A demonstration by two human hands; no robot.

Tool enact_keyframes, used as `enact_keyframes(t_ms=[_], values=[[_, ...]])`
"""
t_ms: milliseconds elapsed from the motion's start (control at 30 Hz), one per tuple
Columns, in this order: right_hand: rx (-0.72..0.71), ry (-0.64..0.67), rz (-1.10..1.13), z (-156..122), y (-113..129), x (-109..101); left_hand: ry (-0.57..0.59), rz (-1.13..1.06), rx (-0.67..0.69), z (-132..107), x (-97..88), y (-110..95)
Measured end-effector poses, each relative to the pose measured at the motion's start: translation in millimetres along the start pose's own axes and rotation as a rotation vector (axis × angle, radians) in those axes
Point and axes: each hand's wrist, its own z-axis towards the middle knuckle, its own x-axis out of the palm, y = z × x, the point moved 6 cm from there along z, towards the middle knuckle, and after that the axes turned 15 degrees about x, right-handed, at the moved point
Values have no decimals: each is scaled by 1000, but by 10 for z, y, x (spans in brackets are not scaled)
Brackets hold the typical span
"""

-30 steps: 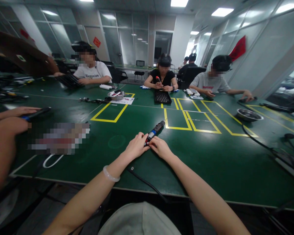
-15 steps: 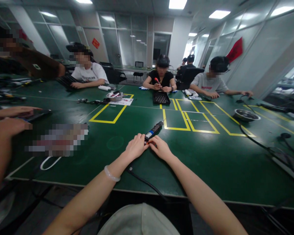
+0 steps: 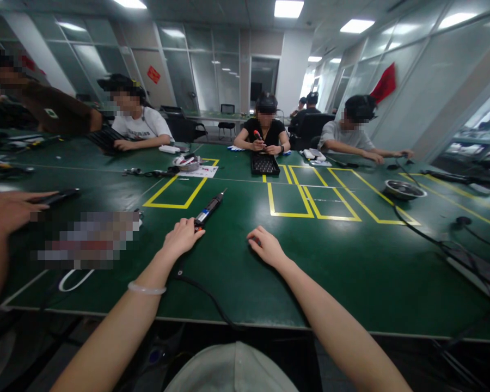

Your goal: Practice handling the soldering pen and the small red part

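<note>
My left hand [image 3: 181, 237] is closed around the rear end of a black electric screwdriver [image 3: 209, 208] with a blue band, which points away over the green table [image 3: 228, 272]. Its black cable [image 3: 204, 294] trails back toward me over the table edge. My right hand [image 3: 265, 246] rests on the table about a hand's width to the right, fingers curled, and I cannot make out anything in it. A pale bangle [image 3: 146, 288] sits on my left wrist.
Yellow taped rectangles [image 3: 310, 201] mark the table ahead. A black tray [image 3: 264, 163], a metal bowl [image 3: 403, 189], a small dish with papers [image 3: 190, 163] and cables [image 3: 445, 245] lie farther out. Three seated people work across the table; another person's hand [image 3: 8, 209] is at left.
My left hand has carried the screwdriver leftward, away from my right hand. The right hand has let go of it and stayed on the table.
</note>
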Motion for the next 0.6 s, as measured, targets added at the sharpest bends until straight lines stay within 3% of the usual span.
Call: enact_keyframes(t_ms=[167, 300, 433, 600], values=[[-1, 0, -2, -3, -1, -6, -36, 3, -181, -33, -21, 568], [-8, 2, 2, 0, -8, 7, -77, 7, -279, -105, -65, 824], [-12, 7, 6, 4, -12, 8, -116, 41, -297, -169, -111, 859], [-20, 11, 7, 1, 4, -10, -290, 241, -229, -209, -253, 682]])
